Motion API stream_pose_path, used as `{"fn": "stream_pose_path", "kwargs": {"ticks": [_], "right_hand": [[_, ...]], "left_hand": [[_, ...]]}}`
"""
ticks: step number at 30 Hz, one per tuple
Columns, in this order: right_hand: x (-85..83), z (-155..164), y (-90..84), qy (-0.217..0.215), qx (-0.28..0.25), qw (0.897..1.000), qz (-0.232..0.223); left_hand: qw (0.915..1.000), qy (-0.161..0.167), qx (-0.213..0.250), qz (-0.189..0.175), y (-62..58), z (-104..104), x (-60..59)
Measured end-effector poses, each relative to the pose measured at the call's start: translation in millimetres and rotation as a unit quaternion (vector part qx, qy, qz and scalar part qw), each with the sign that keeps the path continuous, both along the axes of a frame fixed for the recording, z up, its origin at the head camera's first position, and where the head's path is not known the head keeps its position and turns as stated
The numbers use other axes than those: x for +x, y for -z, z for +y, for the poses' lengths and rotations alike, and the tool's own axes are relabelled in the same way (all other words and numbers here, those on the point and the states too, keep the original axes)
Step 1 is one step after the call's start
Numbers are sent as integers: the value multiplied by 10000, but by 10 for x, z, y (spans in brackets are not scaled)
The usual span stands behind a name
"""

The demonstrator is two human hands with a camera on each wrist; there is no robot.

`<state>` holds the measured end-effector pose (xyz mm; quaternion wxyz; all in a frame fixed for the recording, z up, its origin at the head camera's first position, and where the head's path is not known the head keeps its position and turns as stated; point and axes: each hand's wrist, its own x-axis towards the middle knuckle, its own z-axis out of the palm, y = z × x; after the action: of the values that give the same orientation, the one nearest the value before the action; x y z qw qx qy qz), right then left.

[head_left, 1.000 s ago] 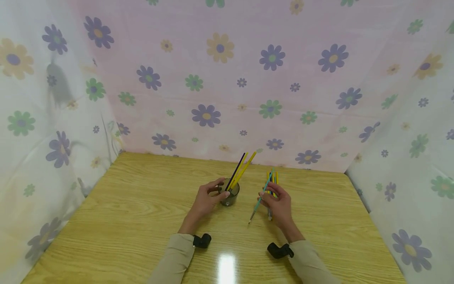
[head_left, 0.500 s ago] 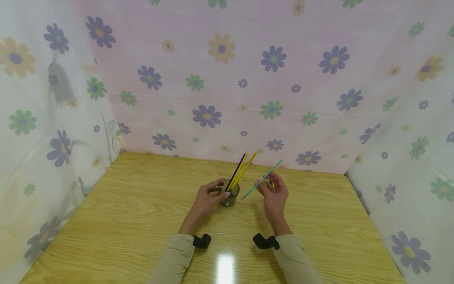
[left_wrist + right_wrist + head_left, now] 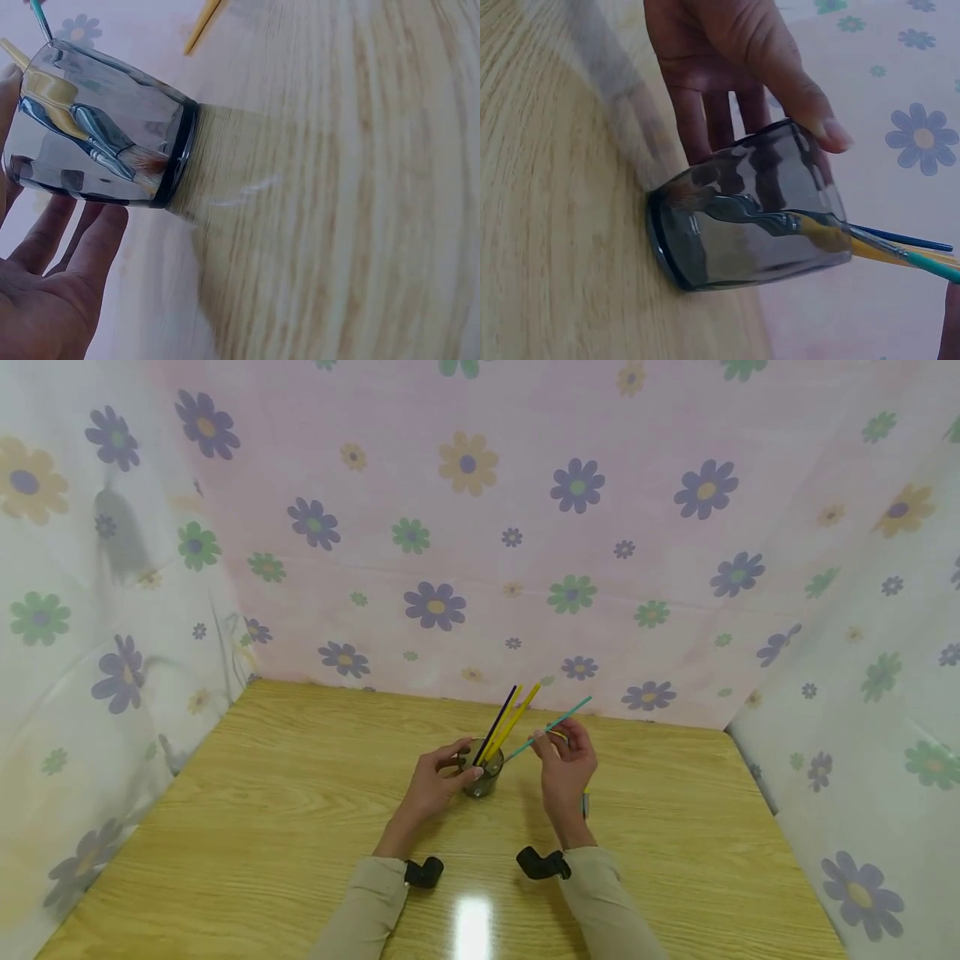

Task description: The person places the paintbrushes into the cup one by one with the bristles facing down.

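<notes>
My left hand (image 3: 469, 757) grips a clear glass cup (image 3: 482, 779) that stands on the wooden table; in the right wrist view its fingers (image 3: 727, 97) wrap the glass (image 3: 750, 217) from behind. Black and yellow paintbrushes (image 3: 508, 720) lean out of the cup. My right hand (image 3: 545, 739) pinches a teal paintbrush (image 3: 564, 717), slanted, with its brush end at the cup's rim. The same teal brush (image 3: 934, 267) enters the cup's mouth in the right wrist view. In the left wrist view brush tips show inside the glass (image 3: 97, 135).
The wooden table (image 3: 262, 802) is walled on three sides by flowered cloth (image 3: 465, 527). A brush end (image 3: 584, 805) pokes out from behind my right hand, on the table. A yellow brush (image 3: 202, 26) lies beyond the cup in the left wrist view.
My right hand has lifted the teal brush off the pile at the right, turned it and carried it left to the cup. The left hand has stayed on the cup.
</notes>
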<state>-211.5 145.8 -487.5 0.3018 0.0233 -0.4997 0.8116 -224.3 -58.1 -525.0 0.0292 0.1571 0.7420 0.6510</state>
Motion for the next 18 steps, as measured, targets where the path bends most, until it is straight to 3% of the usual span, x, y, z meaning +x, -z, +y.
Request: {"fn": "stream_pose_path", "kwargs": {"ticks": [7, 18], "right_hand": [[-73, -98, 138, 87, 559, 9983, 110], [-130, -204, 275, 134, 927, 9951, -310]], "left_hand": [[10000, 93, 30, 0, -50, -1, 32], [9999, -93, -111, -51, -54, 15, 33]]}}
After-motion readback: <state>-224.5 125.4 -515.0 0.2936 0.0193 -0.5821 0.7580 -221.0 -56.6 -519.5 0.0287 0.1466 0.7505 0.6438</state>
